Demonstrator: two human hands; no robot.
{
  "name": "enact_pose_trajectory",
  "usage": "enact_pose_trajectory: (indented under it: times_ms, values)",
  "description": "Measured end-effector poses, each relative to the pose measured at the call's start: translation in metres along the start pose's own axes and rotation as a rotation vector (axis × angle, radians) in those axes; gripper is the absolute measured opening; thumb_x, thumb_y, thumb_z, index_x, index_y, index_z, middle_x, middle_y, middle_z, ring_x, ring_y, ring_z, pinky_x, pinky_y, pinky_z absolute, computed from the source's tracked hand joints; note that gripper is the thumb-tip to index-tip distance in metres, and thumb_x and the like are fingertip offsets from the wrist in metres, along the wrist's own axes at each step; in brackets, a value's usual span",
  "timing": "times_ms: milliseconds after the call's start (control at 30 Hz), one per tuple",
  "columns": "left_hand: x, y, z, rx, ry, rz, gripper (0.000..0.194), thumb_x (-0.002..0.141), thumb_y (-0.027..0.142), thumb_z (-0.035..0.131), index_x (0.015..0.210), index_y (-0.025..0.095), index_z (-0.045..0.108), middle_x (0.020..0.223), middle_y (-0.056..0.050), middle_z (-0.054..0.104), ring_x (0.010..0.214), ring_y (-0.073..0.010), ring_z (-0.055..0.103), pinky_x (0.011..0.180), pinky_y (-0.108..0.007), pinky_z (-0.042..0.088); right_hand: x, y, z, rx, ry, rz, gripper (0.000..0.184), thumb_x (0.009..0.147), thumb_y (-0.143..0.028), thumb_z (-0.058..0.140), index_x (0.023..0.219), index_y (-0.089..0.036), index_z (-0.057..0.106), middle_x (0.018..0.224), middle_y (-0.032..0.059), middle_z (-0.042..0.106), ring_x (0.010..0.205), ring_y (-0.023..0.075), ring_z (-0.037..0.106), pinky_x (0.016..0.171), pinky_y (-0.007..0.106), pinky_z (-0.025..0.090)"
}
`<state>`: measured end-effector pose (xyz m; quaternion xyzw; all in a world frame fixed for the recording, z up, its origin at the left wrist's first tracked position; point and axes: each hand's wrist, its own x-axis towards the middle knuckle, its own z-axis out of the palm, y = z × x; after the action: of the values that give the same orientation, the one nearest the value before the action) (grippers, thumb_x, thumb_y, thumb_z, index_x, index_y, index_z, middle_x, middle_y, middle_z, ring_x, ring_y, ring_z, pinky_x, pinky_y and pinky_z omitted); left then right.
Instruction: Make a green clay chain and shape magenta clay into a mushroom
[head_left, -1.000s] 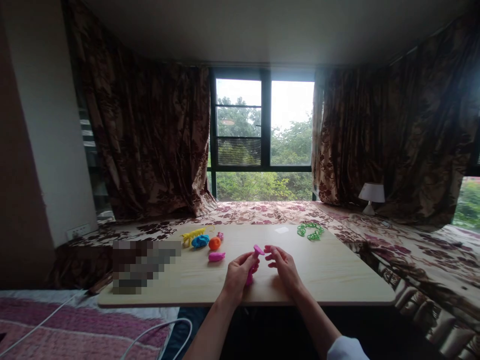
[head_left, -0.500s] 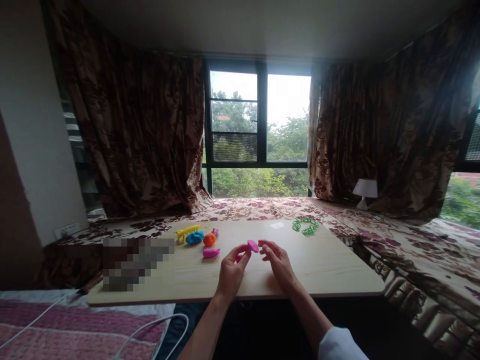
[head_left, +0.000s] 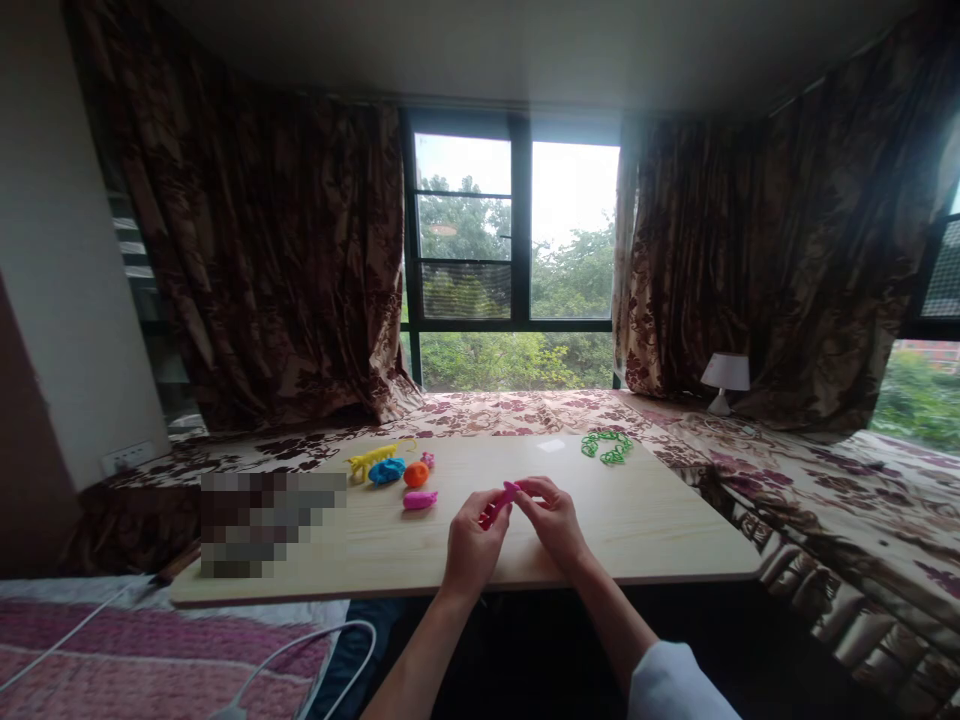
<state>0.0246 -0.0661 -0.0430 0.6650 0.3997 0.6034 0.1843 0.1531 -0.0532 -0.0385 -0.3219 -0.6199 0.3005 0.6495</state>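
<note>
A piece of pink modelling clay (head_left: 510,491) is held up over the table, pinched between the fingertips of both hands. My left hand (head_left: 476,538) is closed on its left side, with more pink showing between the curled fingers. From the right, my right hand (head_left: 553,520) pinches the same piece with thumb and fingers. To the left on the table lie a pink clay roll (head_left: 420,500), an orange clay ball (head_left: 415,474), a blue clay lump (head_left: 387,470) and a yellow animal-like figure (head_left: 373,462). A small pink piece (head_left: 427,459) sits behind the orange ball.
The light wooden table (head_left: 637,540) stands before a window seat with a floral cover. A tangled green strand (head_left: 607,447) and a white paper piece (head_left: 551,445) lie at its far side. A blurred-out patch (head_left: 262,520) covers the left end. A lamp (head_left: 725,380) stands beyond.
My right hand has come left and now grips the pink clay, which only my left hand held before. The clay has turned, showing a narrower side.
</note>
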Motion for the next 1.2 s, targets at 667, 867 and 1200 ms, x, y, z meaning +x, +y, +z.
enact_pose_trajectory:
  times_ms: [667,867,1200]
  values:
    - [-0.0002,0.0056,-0.0036,-0.265,-0.075,-0.238,0.035,0.076,0.039,0.054,0.101,0.016,0.055,0.070,-0.002,0.063,0.052,-0.0109,0.056,0.036,-0.018,0.045,-0.0004,-0.0007,0.0008,-0.059,0.023,0.018,0.023,0.074,-0.038,0.060,0.085,-0.018,0.065,0.088,0.0058,0.064,0.078,0.0180,0.060,0.064,0.027,0.048]
    - [-0.0013,0.0048,-0.0019,-0.290,-0.134,-0.234,0.031,0.075,0.038,0.056,0.095,0.015,0.056,0.067,-0.002,0.064,0.046,-0.0098,0.056,0.036,-0.018,0.044,-0.0006,-0.0032,0.0002,-0.032,0.006,-0.010,0.023,0.076,-0.037,0.058,0.075,-0.017,0.069,0.083,0.0051,0.061,0.076,0.0170,0.060,0.061,0.025,0.047]
    - [-0.0023,0.0031,-0.0024,-0.299,-0.126,-0.233,0.032,0.073,0.039,0.057,0.095,0.015,0.057,0.066,-0.001,0.065,0.042,-0.0081,0.053,0.037,-0.018,0.042,-0.0008,-0.0033,-0.0005,-0.064,0.006,0.020,0.023,0.076,-0.038,0.058,0.082,-0.017,0.068,0.085,0.0060,0.064,0.078,0.0179,0.060,0.064,0.026,0.047]
